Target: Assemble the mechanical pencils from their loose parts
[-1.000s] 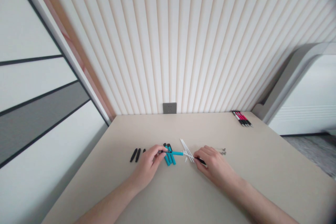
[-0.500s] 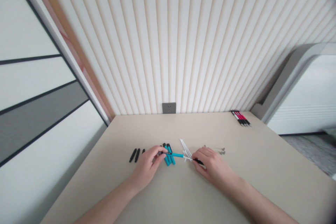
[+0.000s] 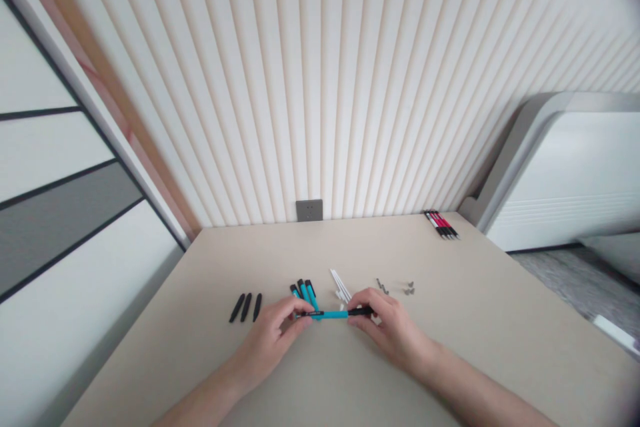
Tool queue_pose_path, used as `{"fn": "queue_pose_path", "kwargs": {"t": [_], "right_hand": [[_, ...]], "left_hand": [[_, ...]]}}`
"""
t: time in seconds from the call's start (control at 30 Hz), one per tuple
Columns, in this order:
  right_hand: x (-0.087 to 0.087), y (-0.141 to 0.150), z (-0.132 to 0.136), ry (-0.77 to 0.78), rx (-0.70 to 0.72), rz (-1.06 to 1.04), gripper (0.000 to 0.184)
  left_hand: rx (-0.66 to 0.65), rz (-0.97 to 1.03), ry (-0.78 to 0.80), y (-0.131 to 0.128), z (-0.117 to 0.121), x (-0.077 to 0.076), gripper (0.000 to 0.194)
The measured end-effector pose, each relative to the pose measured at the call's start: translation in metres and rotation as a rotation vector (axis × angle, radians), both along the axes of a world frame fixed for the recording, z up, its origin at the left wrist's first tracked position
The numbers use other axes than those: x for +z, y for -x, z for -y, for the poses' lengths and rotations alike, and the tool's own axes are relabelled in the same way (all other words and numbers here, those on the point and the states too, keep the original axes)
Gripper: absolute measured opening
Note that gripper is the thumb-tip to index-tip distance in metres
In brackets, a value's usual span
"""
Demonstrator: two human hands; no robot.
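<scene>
on the table (image 3: 320, 380), loose pen parts (image 3: 246, 307) lie grouped by kind, presumably for easy picking; forearms (image 3: 220, 380) converge from the near side; the left hand (image 3: 277, 327) and right hand (image 3: 390, 325) pinch the left and right ends of a blue-and-black pen (image 3: 335, 314), nearer than the blue barrels (image 3: 305, 289), probably to align its sections.

1. Slim turquoise pen barrel (image 3: 335, 314): smooth, plastic-looking.
2. Three black tapered tubes (image 3: 245, 307): matt, plastic or rubber; cannot tell which.
3. Thin straight white plastic-looking sticks (image 3: 341, 284): smooth.
4. Small slender grey pieces (image 3: 382, 286): metallic-looking.
5. Broad beige tabletop (image 3: 325, 373): smooth, matt.
6. Cream fluted wall panelling (image 3: 320, 80): ribbed, low sheen.
</scene>
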State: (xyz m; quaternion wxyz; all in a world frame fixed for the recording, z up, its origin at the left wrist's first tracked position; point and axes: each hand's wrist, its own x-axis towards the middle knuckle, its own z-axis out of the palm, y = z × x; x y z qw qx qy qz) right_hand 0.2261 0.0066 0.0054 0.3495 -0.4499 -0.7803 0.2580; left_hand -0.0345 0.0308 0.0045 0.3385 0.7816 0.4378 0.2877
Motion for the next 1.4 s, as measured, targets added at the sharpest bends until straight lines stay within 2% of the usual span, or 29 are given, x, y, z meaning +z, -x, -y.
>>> {"fn": "queue_pose_path", "kwargs": {"t": [0.13, 0.3, 0.57, 0.77, 0.87, 1.07, 1.27, 1.4], "right_hand": [[0.000, 0.004, 0.001, -0.013, 0.042, -0.115, 0.009], [0.002, 0.006, 0.000, -0.058, 0.095, -0.192, 0.022], [-0.001, 0.003, -0.001, 0.087, -0.015, -0.318, 0.014], [-0.013, 0.007, -0.004, 0.252, -0.098, -0.390, 0.030], [-0.015, 0.009, -0.004, 0.293, -0.078, -0.350, 0.037], [-0.011, 0.009, -0.001, 0.225, -0.005, -0.267, 0.029], [-0.010, 0.003, -0.005, 0.200, -0.048, -0.254, 0.021], [-0.008, 0.000, -0.006, 0.184, -0.046, -0.232, 0.015]], "left_hand": [[0.022, 0.010, 0.018, -0.001, 0.000, 0.001, 0.014], [0.051, 0.067, 0.051, -0.002, 0.000, 0.005, 0.018], [0.001, 0.217, 0.185, 0.006, -0.003, -0.004, 0.021], [0.016, 0.126, 0.014, 0.004, 0.000, -0.003, 0.016], [0.031, 0.100, -0.021, 0.002, 0.000, -0.001, 0.015], [0.117, 0.096, 0.018, 0.001, -0.003, -0.002, 0.019], [0.099, 0.127, 0.036, 0.004, -0.002, -0.001, 0.019], [0.067, 0.158, 0.110, 0.006, -0.003, -0.001, 0.021]]}}
